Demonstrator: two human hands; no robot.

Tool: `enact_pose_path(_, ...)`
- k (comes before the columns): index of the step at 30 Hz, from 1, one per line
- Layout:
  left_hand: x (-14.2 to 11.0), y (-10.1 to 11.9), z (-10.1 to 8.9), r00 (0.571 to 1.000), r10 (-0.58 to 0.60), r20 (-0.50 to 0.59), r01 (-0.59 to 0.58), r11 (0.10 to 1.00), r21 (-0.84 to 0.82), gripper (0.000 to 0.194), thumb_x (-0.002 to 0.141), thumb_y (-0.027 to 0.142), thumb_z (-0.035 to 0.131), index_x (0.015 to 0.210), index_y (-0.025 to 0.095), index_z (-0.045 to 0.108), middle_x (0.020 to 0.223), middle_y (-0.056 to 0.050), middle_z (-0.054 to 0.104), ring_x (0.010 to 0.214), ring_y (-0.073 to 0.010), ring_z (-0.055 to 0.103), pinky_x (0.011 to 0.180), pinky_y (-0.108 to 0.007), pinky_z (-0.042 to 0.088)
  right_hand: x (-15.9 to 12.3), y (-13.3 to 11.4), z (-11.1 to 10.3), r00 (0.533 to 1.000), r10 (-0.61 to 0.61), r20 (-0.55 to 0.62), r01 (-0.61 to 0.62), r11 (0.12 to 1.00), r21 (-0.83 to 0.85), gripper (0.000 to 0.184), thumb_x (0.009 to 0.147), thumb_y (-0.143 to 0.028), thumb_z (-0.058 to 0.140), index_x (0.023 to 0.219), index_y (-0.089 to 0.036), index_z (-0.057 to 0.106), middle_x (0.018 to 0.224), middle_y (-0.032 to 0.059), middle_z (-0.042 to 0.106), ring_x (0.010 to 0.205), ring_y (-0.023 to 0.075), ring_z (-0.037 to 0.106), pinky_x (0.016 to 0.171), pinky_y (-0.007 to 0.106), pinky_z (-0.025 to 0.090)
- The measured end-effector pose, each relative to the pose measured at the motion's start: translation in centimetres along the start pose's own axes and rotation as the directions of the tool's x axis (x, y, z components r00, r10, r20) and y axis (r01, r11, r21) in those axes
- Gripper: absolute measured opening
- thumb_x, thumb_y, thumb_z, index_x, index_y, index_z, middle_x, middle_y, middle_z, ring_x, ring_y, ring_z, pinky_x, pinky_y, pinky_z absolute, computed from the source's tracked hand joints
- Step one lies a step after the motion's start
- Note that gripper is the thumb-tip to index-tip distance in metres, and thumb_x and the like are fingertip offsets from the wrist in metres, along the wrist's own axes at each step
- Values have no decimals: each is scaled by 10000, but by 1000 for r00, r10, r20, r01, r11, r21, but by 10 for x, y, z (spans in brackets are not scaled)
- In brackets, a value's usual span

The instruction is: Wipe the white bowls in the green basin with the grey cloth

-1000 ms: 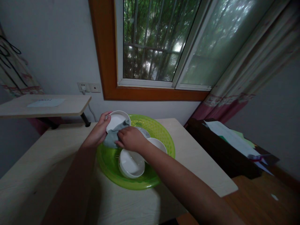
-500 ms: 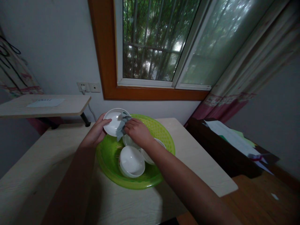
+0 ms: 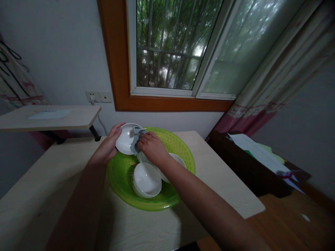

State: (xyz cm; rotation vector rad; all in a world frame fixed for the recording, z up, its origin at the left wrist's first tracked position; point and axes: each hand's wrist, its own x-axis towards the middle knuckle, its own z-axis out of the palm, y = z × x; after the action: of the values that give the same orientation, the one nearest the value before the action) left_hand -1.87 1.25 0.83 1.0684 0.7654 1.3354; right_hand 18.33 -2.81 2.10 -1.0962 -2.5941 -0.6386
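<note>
A shallow white dish (image 3: 125, 139) is gripped at its left edge by my left hand (image 3: 111, 141), tilted over the far left rim of a green plastic basin (image 3: 123, 195). My right hand (image 3: 153, 148) is closed on a grey-blue cloth (image 3: 135, 141), which lies against the dish's right side. Inside the basin a white bowl (image 3: 147, 179) sits nearest me. Behind it are another white bowl (image 3: 179, 159), partly under my right forearm, and a further pale bowl (image 3: 142, 158) mostly hidden by my right hand. Tips of chopsticks (image 3: 132, 163) show at the bowls' left.
The basin stands on a pale wooden table (image 3: 222, 181). A raised shelf (image 3: 75, 120) with a paper on it is at the left. Behind are a wall socket (image 3: 92, 97) and a window (image 3: 180, 45). Papers (image 3: 261, 157) lie on a dark cabinet at the right.
The dish has turned slightly in my left hand, whose thumb has moved up to the rim. The cloth is more bunched, and my right hand has shifted a little along the dish's edge.
</note>
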Motion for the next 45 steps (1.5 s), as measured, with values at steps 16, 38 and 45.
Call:
enact_pose_path(16, 1, -4, -2, 997, 63, -34, -60, 994, 93, 527, 911, 520, 659, 1361, 259, 575, 1166, -72, 669, 906, -178, 631, 723, -243, 509, 1, -19, 9, 998, -68, 19, 59, 952, 301, 522, 1062, -545, 420, 1266, -137, 673, 1236, 130, 742, 1150, 238, 675, 1148, 435, 350)
enact_pose_path(38, 2, -5, -2, 996, 70, -53, -65, 994, 84, 525, 926, 502, 642, 1388, 262, 567, 1196, -84, 681, 929, -194, 650, 753, -268, 526, -1, -19, 11, 997, -68, -22, 72, 952, 297, 524, 1048, -545, 451, 1336, -153, 648, 1293, 119, 720, 1347, 251, 565, 1270, 500, 201)
enact_pose_path(45, 3, -8, -3, 996, 76, -38, -74, 995, 66, 524, 926, 516, 643, 1380, 268, 557, 1280, -79, 666, 1004, -189, 650, 803, -264, 540, -4, -5, 3, 993, 108, -43, -101, 984, 145, 446, 1041, -501, 493, 1063, -152, 770, 1204, 116, 740, 1442, 325, 422, 1274, 573, 156)
